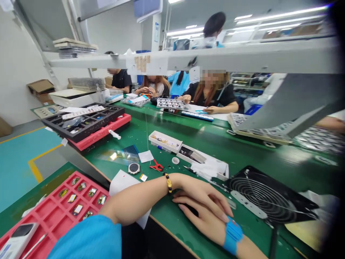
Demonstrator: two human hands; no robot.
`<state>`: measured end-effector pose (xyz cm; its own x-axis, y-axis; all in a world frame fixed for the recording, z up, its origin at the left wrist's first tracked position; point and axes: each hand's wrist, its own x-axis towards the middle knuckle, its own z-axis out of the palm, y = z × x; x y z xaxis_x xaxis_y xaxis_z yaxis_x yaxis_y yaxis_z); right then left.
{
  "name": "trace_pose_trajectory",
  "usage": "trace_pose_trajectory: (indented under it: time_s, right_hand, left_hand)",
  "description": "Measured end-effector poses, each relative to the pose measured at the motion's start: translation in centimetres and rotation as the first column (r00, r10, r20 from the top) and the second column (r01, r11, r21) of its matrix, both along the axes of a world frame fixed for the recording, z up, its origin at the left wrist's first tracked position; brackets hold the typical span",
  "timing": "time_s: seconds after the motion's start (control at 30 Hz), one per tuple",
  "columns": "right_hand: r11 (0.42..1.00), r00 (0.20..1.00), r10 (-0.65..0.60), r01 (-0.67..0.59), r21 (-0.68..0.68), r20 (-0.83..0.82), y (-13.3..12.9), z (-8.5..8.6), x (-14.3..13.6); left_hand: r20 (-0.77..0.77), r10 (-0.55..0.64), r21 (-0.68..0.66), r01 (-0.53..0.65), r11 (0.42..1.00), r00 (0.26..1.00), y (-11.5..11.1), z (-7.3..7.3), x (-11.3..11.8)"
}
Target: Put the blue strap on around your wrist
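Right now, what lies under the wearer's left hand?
The left hand rests on the right hand, above the green table. Anything beneath the palms is covered.

Left hand (201, 196) flat across right hand (205, 219), fingers extended.

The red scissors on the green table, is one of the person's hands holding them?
No, the red scissors lie alone on the table, while the left hand rests on the right hand nearer the camera.

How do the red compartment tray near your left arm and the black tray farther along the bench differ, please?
The red tray lies nearest, holding small shiny parts in a few compartments. The black tray sits farther back, stacked on another red tray, with paper strips across it. Both are gridded trays on the green bench.
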<state>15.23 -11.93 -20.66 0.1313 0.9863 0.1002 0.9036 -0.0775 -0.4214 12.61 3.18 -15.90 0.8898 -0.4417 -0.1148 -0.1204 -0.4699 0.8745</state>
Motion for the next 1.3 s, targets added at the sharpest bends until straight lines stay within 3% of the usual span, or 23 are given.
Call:
trace_pose_trajectory:
  time_s: [0.07, 0.13, 0.53, 0.7, 0.9, 1.0, 1.17, 1.3]
  right_hand:
    - [0.999, 0.999, 0.014, -0.015, -0.041, -0.041, 0.7, 1.0, -0.3]
    - [0.998, 0.996, 0.013, -0.018, -0.055, -0.091, 1.0, 1.5, -0.3]
    - [0.997, 0.994, -0.025, 0.017, -0.073, -0.108, 0.7, -0.1, 0.2]
    - [0.998, 0.999, -0.054, 0.054, -0.027, 0.004, 0.7, -1.7, 0.7]
    - [0.99, 0.998, -0.055, 0.055, -0.131, 0.007, 1.1, -3.4, 1.3]
    - [0.992, 0.999, -0.042, 0.043, -0.117, 0.008, 1.2, -3.9, 1.5]
    - [0.999, 0.999, -0.05, 0.05, -0.016, 0.007, 1.0, -4.0, 1.4]
    - [0.997, 0.998, -0.05, 0.051, -0.053, 0.028, 1.0, -3.9, 1.4]
  left_hand:
    - [-0.076, -0.163, -0.054, 0.16, 0.986, 0.984, 0.8, 1.1, 0.1]
    - [-0.118, -0.219, -0.098, 0.208, 0.973, 0.969, 1.1, 1.5, 0.3]
    - [-0.14, -0.265, -0.05, 0.26, 0.964, 0.954, 0.9, 1.6, 0.9]
    - [-0.171, -0.251, -0.142, 0.228, 0.963, 0.953, 0.8, 1.3, 0.9]
    - [-0.171, -0.259, -0.228, 0.218, 0.949, 0.951, 0.9, 1.7, 0.7]
    - [-0.175, -0.273, -0.241, 0.227, 0.943, 0.946, 1.0, 1.8, 0.7]
    - [-0.126, -0.294, -0.167, 0.272, 0.948, 0.947, 0.9, 1.7, 0.5]
    - [-0.091, -0.33, -0.088, 0.322, 0.943, 0.94, 0.9, 2.0, 0.4]
